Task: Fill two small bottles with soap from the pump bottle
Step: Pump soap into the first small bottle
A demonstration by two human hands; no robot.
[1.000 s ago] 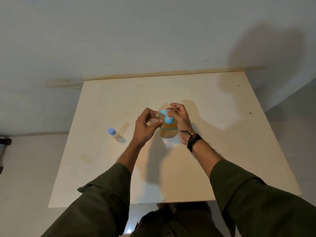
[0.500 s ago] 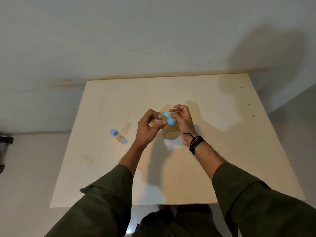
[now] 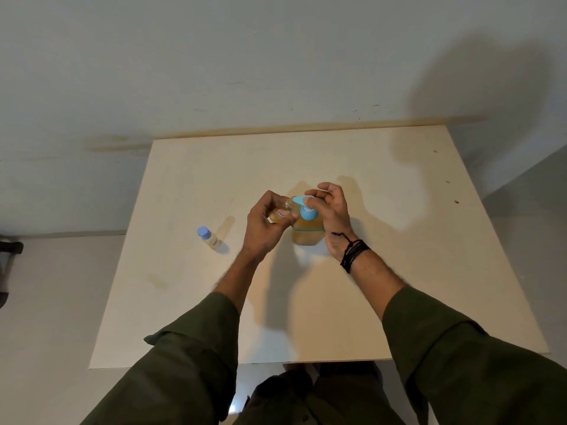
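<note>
Amber small bottle [image 3: 279,213] pinched in left hand [image 3: 264,228], at pump bottle [image 3: 307,228] spout

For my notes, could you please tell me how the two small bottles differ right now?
The small bottle on the table stands alone with its blue cap on; the held small bottle is tilted in the left hand, uncapped at the pump bottle spout. Both are clear, labelled, with yellowish contents.

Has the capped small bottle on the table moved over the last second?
No. The capped bottle keeps its place against the table's left edge; only the camera shifted slightly.
</note>
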